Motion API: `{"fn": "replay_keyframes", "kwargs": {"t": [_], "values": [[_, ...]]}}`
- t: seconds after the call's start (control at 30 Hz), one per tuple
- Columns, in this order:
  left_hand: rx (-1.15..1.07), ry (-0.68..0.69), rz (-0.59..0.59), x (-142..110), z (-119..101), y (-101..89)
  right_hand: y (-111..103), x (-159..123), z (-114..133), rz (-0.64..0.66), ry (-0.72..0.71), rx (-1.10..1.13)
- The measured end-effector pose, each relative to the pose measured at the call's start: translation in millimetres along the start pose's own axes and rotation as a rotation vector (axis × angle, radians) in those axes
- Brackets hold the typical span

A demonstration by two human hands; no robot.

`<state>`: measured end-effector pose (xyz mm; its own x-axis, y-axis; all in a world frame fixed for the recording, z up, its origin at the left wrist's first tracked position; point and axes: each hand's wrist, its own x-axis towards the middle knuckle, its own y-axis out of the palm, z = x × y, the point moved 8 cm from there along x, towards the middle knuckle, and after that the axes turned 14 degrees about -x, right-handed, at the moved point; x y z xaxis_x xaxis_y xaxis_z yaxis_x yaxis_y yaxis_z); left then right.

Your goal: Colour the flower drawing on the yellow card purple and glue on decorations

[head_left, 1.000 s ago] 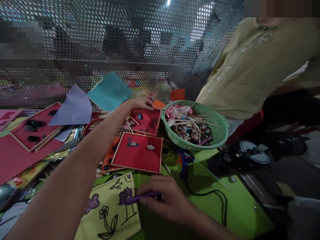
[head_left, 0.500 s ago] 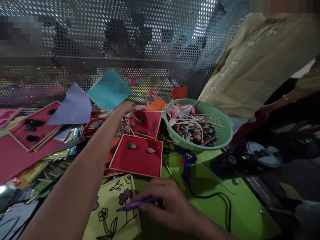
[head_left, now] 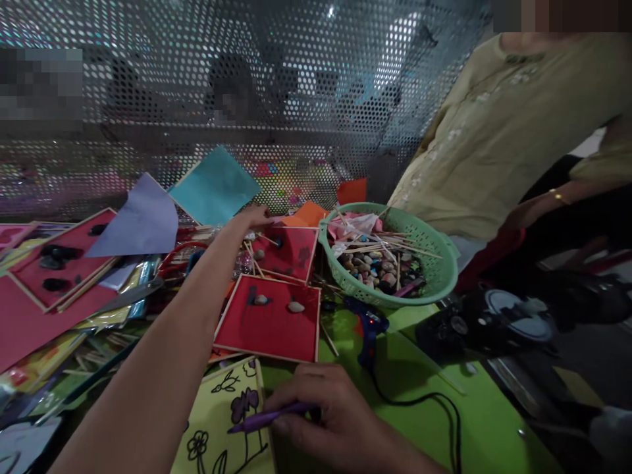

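Note:
My right hand [head_left: 330, 411] is closed around a purple marker [head_left: 266, 418]. Its tip points left over a yellow card [head_left: 212, 395] with black line drawings and a purple-coloured shape near the top of a drawn stem. My left arm crosses above that card and hides part of it. Far out in the clutter, my left hand [head_left: 254, 216] reaches with fingers stretched out, beside a red framed card [head_left: 291, 253]; I see nothing held in it. Between the hands lies another red framed card [head_left: 271, 322] bearing two pebbles.
A green basket [head_left: 449, 263] of pebbles and sticks stands right of the cards. Beside it a blue glue gun [head_left: 368, 326] lies with its cord on the green table [head_left: 419, 375]. A camera [head_left: 474, 322] and a person [head_left: 494, 145] are at the right. Papers and scissors clutter the left.
My left hand has shifted slightly to the right and its fingers show more. My right hand still holds the marker over the card. The whole view has moved slightly.

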<state>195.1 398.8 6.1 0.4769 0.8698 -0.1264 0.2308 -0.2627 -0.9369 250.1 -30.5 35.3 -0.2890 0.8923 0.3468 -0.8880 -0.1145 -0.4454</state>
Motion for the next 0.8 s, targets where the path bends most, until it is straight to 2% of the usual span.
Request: {"fn": "replay_keyframes", "kwargs": {"t": [0.23, 0.43, 0.6, 0.8], "values": [[-0.101, 0.065, 0.015, -3, -8, -11.6, 1, -1, -1, -0.002, -0.001, -0.017], [-0.255, 0.176, -0.131, -15, -21, -36.7, 3, -1, -1, 0.031, 0.022, -0.059], [-0.314, 0.212, -0.245, -19, -29, -62.7, 0, 0, 0, 0.025, 0.014, -0.023], [-0.400, 0.197, -0.304, -23, -27, -74.5, 2, -2, -1, 0.032, 0.023, -0.021]]}}
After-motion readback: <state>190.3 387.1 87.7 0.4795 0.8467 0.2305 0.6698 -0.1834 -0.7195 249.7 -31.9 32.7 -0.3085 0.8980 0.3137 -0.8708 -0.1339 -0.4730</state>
